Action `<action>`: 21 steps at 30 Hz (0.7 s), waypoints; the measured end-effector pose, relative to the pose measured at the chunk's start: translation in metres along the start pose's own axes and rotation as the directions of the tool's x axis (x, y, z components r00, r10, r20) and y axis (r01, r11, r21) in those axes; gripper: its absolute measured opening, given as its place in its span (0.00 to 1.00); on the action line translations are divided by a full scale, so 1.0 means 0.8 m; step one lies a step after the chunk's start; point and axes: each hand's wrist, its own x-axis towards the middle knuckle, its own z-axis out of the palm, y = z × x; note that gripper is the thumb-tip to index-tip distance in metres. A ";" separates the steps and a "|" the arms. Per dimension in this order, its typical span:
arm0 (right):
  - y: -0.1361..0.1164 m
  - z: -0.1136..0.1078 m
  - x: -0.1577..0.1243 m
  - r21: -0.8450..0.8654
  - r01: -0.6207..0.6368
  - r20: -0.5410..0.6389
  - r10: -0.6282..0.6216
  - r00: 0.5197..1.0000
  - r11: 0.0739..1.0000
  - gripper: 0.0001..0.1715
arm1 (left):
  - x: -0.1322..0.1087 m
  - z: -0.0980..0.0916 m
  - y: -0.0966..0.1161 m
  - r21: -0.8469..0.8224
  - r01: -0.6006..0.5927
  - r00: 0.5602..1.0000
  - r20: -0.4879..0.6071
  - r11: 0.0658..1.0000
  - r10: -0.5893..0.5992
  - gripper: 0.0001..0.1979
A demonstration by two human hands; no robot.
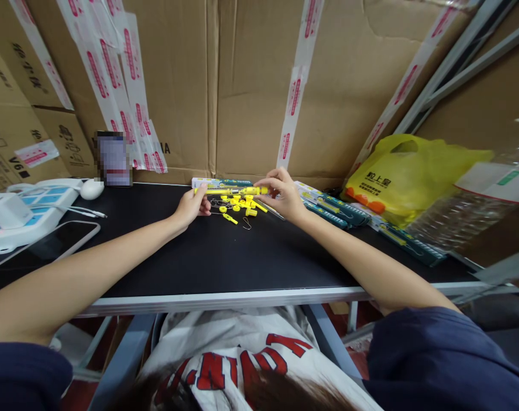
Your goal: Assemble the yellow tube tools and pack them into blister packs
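Note:
Both my hands reach to the far side of a black table [208, 257]. My left hand [191, 205] and my right hand [282, 194] hold a long yellow tool [236, 191] between them, level above the table, fingers pinched on each end. Below it lie several small yellow parts [240, 206] and thin wire hooks [246, 224]. A flat package [218, 182] lies just behind the tool.
Green packaged tools [340, 208] lie in a row to the right, beside a yellow plastic bag [409, 174] and a clear bag [465, 217]. A white power strip with a charger [23, 214], a mouse [91, 188] and a tablet [49, 248] sit at the left. Cardboard boxes [250, 85] stand behind.

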 end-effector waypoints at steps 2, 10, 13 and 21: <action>0.000 -0.001 0.001 0.006 0.017 -0.005 -0.017 1.000 1.000 0.11 | 0.000 0.000 0.000 0.007 0.000 1.000 -0.003 1.000 0.000 0.19; 0.002 0.003 -0.002 -0.007 -0.039 0.065 0.039 0.997 0.999 0.14 | 0.000 0.000 0.001 0.010 0.002 1.000 -0.001 1.000 -0.002 0.19; 0.000 0.002 -0.001 -0.033 -0.033 0.044 0.034 0.998 0.999 0.14 | 0.000 0.001 0.001 0.011 0.006 1.000 -0.003 1.000 -0.006 0.19; 0.000 0.000 0.001 -0.019 0.039 0.027 -0.039 0.999 0.999 0.12 | 0.000 0.000 0.000 0.007 0.000 1.000 0.001 1.000 0.000 0.19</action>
